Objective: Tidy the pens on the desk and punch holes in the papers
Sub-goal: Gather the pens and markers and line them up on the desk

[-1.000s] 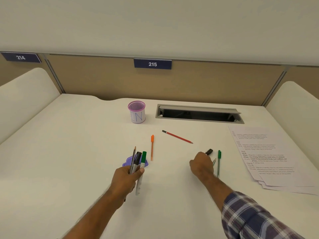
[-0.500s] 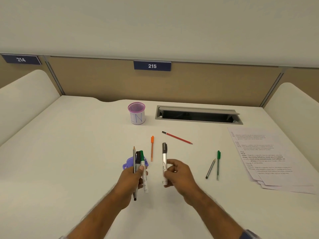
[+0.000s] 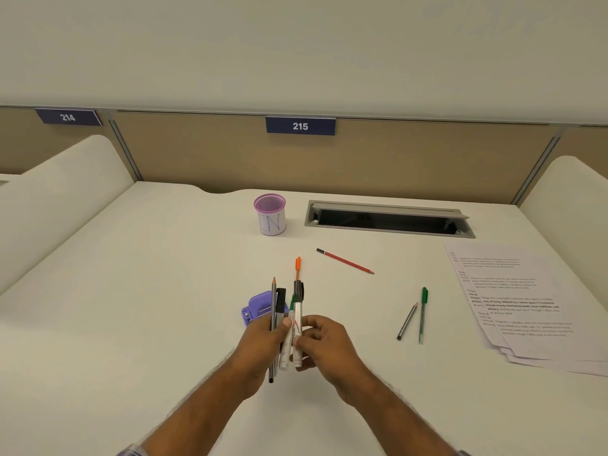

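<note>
Pens are partly gathered, and none stands in the cup yet. Furthest left of the things, a purple hole punch [image 3: 255,307] sits on the bench [image 3: 131,291], half hidden behind the left hand [image 3: 263,343], which grips a bundle of pens [image 3: 279,311] held upright. Behind them the purple mesh pen cup [image 3: 270,214] stands near the back of the bench and looks empty. Touching the bundle, a black-capped marker [image 3: 298,320] is pinched by the right hand [image 3: 324,343], apparently being passed across to join the rest. An orange pen [image 3: 298,265] lies just beyond it, a red pencil [image 3: 345,261] further right, then a dark pencil [image 3: 407,320] and a green pen [image 3: 423,314] side by side. At the far right the stack of papers [image 3: 526,307] lies flat, well apart from the punch. As I judge it, four loose items remain to collect, the bundle must go into the cup, and the punching has not begun.
</note>
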